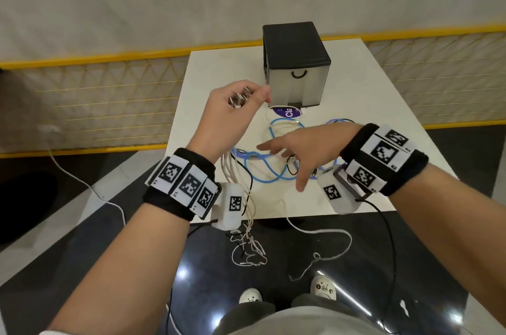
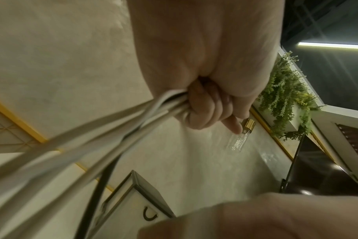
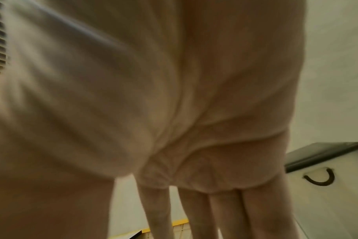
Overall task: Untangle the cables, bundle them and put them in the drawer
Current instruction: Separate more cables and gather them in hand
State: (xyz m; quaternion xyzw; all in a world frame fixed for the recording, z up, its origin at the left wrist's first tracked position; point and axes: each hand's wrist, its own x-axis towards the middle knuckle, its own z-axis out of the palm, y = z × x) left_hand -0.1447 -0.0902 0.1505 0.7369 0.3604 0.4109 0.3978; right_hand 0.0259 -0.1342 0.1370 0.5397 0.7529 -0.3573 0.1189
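Note:
My left hand [image 1: 238, 104] is raised over the table's left side and grips several white cables [image 1: 232, 170] near their metal plugs [image 1: 241, 97]; the strands [image 2: 92, 132] hang down past the wrist and off the table's front edge. A blue cable [image 1: 262, 167] lies looped and tangled with a thin black cable [image 1: 290, 169] on the white table [image 1: 383, 104]. My right hand [image 1: 295, 154] hovers over that tangle with straight, spread fingers [image 3: 225, 215], holding nothing. The small drawer unit [image 1: 297, 60], black top and pale front with a curved handle [image 1: 299, 74], stands shut at the table's back.
A purple-labelled round item [image 1: 286, 111] lies just before the drawer unit. White cable ends [image 1: 249, 252] dangle and pool on the dark glossy floor by my shoes. A yellow-framed mesh barrier [image 1: 95, 104] runs behind the table. Another white lead [image 1: 82, 181] trails on the floor at left.

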